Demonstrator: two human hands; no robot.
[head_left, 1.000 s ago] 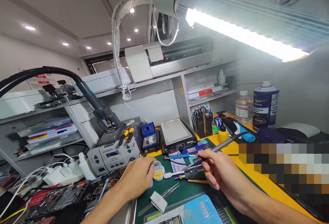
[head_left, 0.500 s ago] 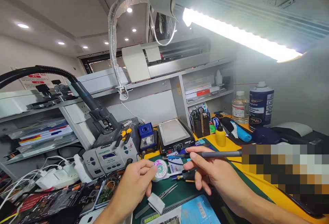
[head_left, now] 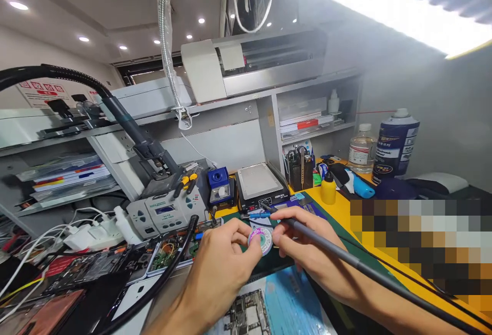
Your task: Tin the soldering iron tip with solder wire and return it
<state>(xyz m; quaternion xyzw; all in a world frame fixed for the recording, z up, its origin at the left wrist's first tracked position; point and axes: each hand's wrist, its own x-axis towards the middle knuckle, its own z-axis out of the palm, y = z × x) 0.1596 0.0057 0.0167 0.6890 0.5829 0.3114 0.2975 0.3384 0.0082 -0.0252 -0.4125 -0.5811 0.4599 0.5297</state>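
Note:
My left hand [head_left: 226,258] pinches a small round flat spool [head_left: 262,241] with a pink-and-white label and a greenish centre. My right hand [head_left: 307,248] holds a dark, slim soldering iron [head_left: 326,243], which slants down to the right along the forearm. Its fingertips are close to the spool's right edge; whether they touch it I cannot tell. The iron's working tip is hard to make out. Below the hands, a phone circuit board [head_left: 249,314] lies beside a blue pad [head_left: 286,299]. Behind the fingers is a thin blue-handled tool [head_left: 258,215].
At the back stand a soldering station [head_left: 163,214], a blue tip-cleaner stand [head_left: 220,186], a flat hot plate [head_left: 259,181] and a yellow bottle [head_left: 328,189]. A black hose [head_left: 169,278] crosses the left side over opened phones. A bright lamp [head_left: 369,7] hangs above.
My left hand has moved right and up with the spool, and my right hand has come nearer it. The iron has swung from level to slanting. The view has tipped down; tweezers are now hidden.

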